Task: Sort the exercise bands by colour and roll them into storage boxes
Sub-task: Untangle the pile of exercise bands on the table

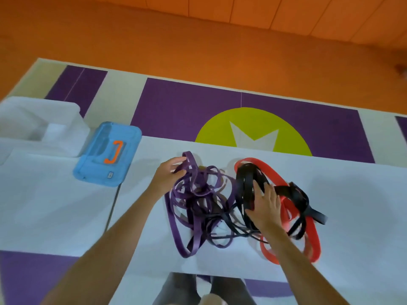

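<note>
Grey trouser legs point(187, 289) at the bottom edge sit nearest; the person stands at the white tabletop point(55, 216). Centre of it: one tangled heap of flat rubber exercise bands in 3 colours. The purple bands point(187, 190) are on the left, black bands point(245, 179) in the middle and red bands point(313, 236) on the right, w/ black strands crossing into both neighbours.

Left hand point(169, 175) has its fingers curled round a loop of the purple bands at the heap's far-left edge. Right hand point(265, 206) lies on the black bands, fingers spread and fairly straight (can't tell if the thumb hooks a strand underneath). Hands are apart, one per colour.

Progress, by my read: early. Colours are roughly grouped but interlocked; nothing rolled, nothing boxed. A blue plastic case with an orange handle point(108, 157) sits lid-shut near the heap, not touching. The pale white plastic tubs point(33, 124) beyond it are blurry, contents unclear; both prob. storage. Left to do: pull the colours free, roll each band, load boxes.
</note>
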The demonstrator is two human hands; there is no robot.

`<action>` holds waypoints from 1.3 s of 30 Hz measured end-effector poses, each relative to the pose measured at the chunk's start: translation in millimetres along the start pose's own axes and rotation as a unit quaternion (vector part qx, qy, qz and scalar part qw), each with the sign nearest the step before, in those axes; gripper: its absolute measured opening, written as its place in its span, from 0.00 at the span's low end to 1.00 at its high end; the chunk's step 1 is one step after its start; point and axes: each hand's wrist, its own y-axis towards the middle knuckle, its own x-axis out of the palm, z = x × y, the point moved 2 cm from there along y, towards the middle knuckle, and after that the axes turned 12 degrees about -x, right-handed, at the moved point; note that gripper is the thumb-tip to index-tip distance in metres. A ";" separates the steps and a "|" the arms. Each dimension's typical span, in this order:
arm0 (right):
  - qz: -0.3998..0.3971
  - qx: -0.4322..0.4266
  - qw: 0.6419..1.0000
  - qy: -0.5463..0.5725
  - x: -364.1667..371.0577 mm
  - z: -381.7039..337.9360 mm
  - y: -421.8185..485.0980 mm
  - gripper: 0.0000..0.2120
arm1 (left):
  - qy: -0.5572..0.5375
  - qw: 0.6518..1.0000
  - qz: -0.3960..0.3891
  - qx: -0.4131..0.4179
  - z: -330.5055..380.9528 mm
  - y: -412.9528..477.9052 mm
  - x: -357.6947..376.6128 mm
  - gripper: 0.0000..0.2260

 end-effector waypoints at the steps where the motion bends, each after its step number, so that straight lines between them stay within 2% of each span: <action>1: 0.044 -0.071 0.996 -0.022 3.7 -14.4 -1.8 0.40 | 0.003 1.000 -0.002 0.004 -5.4 4.4 4.8 0.19; 3: 0.090 -0.209 0.974 -0.005 22.1 -37.4 -4.5 0.32 | 0.039 0.999 0.014 0.011 -17.7 16.8 14.2 0.22; 4: 0.073 -0.237 0.969 0.000 32.7 -45.9 -5.6 0.30 | 0.059 0.998 0.017 0.000 -23.3 23.1 18.6 0.24; 6: -0.026 -0.236 0.971 -0.023 50.8 -56.7 -8.1 0.38 | 0.121 0.992 0.022 -0.040 -33.1 35.3 25.7 0.30; 8: -0.079 -0.222 0.969 -0.067 63.0 -58.4 -9.5 0.43 | 0.191 0.977 0.021 -0.097 -43.3 43.6 29.8 0.41; 10: -0.070 -0.208 0.973 -0.072 61.7 -58.8 -11.6 0.39 | 0.205 0.968 0.008 -0.144 -53.8 47.6 31.3 0.48; 12: -0.017 -0.204 0.977 -0.059 56.5 -52.5 -12.8 0.33 | 0.202 0.966 0.004 -0.159 -60.0 48.0 35.0 0.50; 15: 0.021 -0.221 0.974 -0.039 47.0 -37.2 -16.4 0.28 | 0.204 0.960 0.012 -0.190 -62.1 47.2 44.5 0.52; 17: 0.033 -0.209 0.977 0.014 39.0 -24.9 -20.0 0.24 | 0.219 0.955 0.028 -0.200 -61.4 46.7 51.6 0.49; 22: 0.037 -0.097 0.985 0.138 20.0 20.7 -37.7 0.16 | 0.244 0.948 0.108 -0.176 -64.1 44.6 60.8 0.26; 27: 0.095 0.013 0.978 0.185 25.2 42.2 -44.3 0.16 | 0.241 0.958 0.038 -0.154 -66.5 49.0 48.2 0.16; 31: 0.072 0.030 0.975 0.208 36.8 26.6 -31.6 0.22 | 0.315 0.943 0.038 -0.103 -69.0 42.8 28.1 0.09; 35: -0.016 0.002 0.981 0.192 56.0 6.7 -20.8 0.31 | 0.362 0.925 0.066 -0.093 -81.3 29.2 8.8 0.09; 39: -0.031 -0.003 0.975 0.218 69.0 -4.3 -21.3 0.36 | 0.376 0.919 0.089 -0.077 -86.7 10.7 -10.4 0.12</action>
